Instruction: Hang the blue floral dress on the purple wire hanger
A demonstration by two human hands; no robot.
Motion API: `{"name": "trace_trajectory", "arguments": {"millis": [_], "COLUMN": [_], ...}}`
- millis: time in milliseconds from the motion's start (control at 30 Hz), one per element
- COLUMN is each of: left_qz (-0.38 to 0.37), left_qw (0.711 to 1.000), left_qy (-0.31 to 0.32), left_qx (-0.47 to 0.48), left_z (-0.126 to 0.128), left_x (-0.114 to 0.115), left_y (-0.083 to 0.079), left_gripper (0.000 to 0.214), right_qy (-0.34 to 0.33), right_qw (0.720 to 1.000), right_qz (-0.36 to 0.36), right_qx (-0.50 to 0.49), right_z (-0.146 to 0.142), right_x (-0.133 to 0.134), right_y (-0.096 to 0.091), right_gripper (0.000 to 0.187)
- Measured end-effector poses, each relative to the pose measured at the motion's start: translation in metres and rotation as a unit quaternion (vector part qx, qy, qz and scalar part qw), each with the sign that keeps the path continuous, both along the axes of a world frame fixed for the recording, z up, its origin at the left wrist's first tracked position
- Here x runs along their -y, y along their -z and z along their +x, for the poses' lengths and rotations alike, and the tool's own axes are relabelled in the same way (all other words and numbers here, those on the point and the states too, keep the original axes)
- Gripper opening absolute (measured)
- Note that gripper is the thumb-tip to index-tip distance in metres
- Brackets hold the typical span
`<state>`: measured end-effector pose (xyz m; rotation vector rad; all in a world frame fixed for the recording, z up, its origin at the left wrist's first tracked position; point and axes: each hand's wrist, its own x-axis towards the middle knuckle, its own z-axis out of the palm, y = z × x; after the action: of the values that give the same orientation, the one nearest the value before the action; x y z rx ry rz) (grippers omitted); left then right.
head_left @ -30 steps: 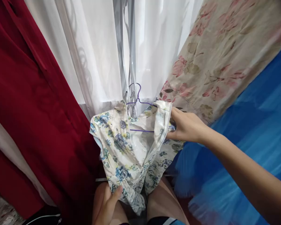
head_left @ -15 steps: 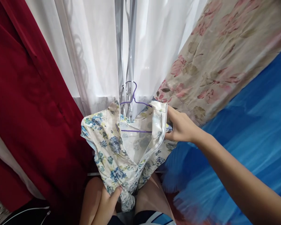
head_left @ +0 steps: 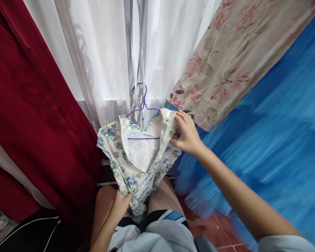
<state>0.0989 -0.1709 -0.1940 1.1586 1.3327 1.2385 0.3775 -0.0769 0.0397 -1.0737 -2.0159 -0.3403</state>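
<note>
A white blouse (head_left: 131,180) with blue flowers and a V-shaped neck hangs on a thin purple hanger (head_left: 144,105) above my lap. The hanger's lower bar crosses the neck opening. My left hand (head_left: 122,203) is closed on the blouse's gathered lower left side. At the right collar and shoulder, my right hand (head_left: 187,134) grips the fabric with the thumb below and the fingers above. The hanger's hook stands in front of thin metal strips (head_left: 138,70); whether it is hooked on them I cannot tell.
White curtains (head_left: 102,52) hang ahead, with a red curtain (head_left: 42,98) to the left. On the right are a beige floral cloth (head_left: 212,77) and blue tulle (head_left: 252,133). White cables (head_left: 34,223) cross a dark surface at lower left. Red tiles (head_left: 207,229) cover the floor.
The blouse and hanger sit slightly higher and further left in view. My right hand has shifted left with the collar, its fingers now showing on top. The left collar lies flatter, exposing more neckline.
</note>
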Motion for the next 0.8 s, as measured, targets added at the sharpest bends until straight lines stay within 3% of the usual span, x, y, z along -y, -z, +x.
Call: {"name": "trace_trajectory", "arguments": {"millis": [67, 133, 233, 300, 400, 533, 600, 700, 800], "left_qz": [-0.004, 0.0, 0.027, 0.046, 0.055, 0.045, 0.04, 0.022, 0.009], "left_qw": [1.0, 1.0, 0.999, 0.999, 0.998, 0.999, 0.999, 0.997, 0.996], "left_qy": [0.013, 0.012, 0.011, 0.012, 0.016, 0.022, -0.01, -0.069, -0.084], "left_qx": [-0.004, -0.018, -0.02, -0.017, -0.02, -0.011, -0.02, -0.024, -0.026], "left_z": [0.002, 0.005, 0.008, 0.011, 0.016, 0.022, 0.022, 0.019, 0.016], "left_x": [-0.002, 0.0, 0.008, 0.014, 0.018, 0.016, 0.012, 0.006, 0.005], "left_y": [0.008, 0.015, 0.02, 0.02, 0.021, 0.026, 0.029, 0.032, 0.029], "left_gripper": [0.04, 0.04, 0.041, 0.044, 0.048, 0.043, 0.039, 0.037, 0.032], "right_qy": [0.043, 0.035, 0.01, -0.029, -0.082, -0.104, -0.09, -0.065, -0.049], "right_qw": [0.986, 0.959, 0.907, 0.875, 0.867, 0.897, 0.905, 0.903, 0.889], "right_qz": [0.028, -0.001, -0.175, -0.285, -0.351, -0.366, -0.367, -0.368, -0.376], "right_qx": [-0.16, -0.281, -0.384, -0.39, -0.344, -0.227, -0.196, -0.214, -0.258], "right_z": [-0.025, -0.056, -0.096, -0.11, -0.107, -0.076, -0.063, -0.052, -0.052], "right_x": [0.019, 0.041, 0.071, 0.084, 0.088, 0.076, 0.072, 0.074, 0.077], "right_y": [0.039, 0.088, 0.16, 0.188, 0.192, 0.17, 0.166, 0.175, 0.188], "right_gripper": [0.06, 0.05, 0.032, 0.021, 0.024, 0.034, 0.035, 0.035, 0.037]}}
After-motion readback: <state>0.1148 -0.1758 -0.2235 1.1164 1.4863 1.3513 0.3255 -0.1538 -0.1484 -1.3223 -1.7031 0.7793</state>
